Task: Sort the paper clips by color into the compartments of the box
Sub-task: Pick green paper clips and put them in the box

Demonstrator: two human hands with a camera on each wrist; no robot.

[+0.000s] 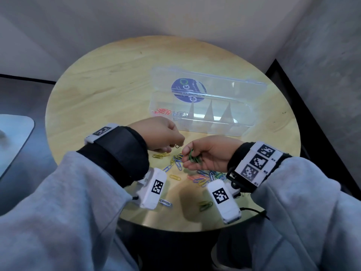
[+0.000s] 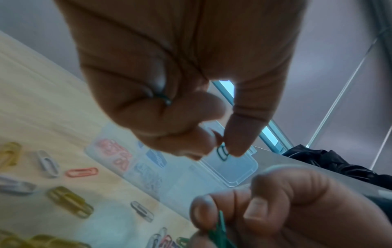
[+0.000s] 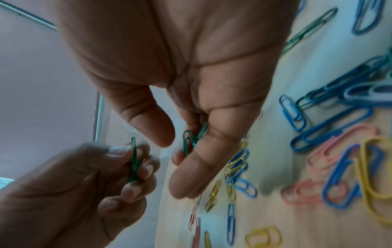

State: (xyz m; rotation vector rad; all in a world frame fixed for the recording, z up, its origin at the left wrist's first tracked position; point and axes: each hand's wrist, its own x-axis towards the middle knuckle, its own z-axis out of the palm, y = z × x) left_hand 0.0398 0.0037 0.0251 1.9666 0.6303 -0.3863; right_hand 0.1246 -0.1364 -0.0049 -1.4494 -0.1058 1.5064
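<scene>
My left hand [image 1: 176,144] pinches one dark green paper clip [image 2: 222,152] between thumb and forefinger, just above the table. Close to its right, my right hand [image 1: 186,158] is turned palm up. Its curled fingers cradle a small bunch of green clips [image 3: 192,139], with the thumb beside them. The clear compartment box [image 1: 242,122] lies open behind the hands. Its leftmost compartment holds red clips [image 1: 162,112] and the one beside it holds pale clips [image 1: 179,114]. The other compartments look empty. Loose clips [image 1: 203,178] in blue, yellow, pink and green lie scattered under and near the hands.
The round wooden table [image 1: 109,79] stands in a corner between grey walls. The box's lid [image 1: 214,83] with a blue sticker is folded back behind it. A green clip pair [image 1: 205,205] and a white clip [image 1: 165,202] lie near the front edge.
</scene>
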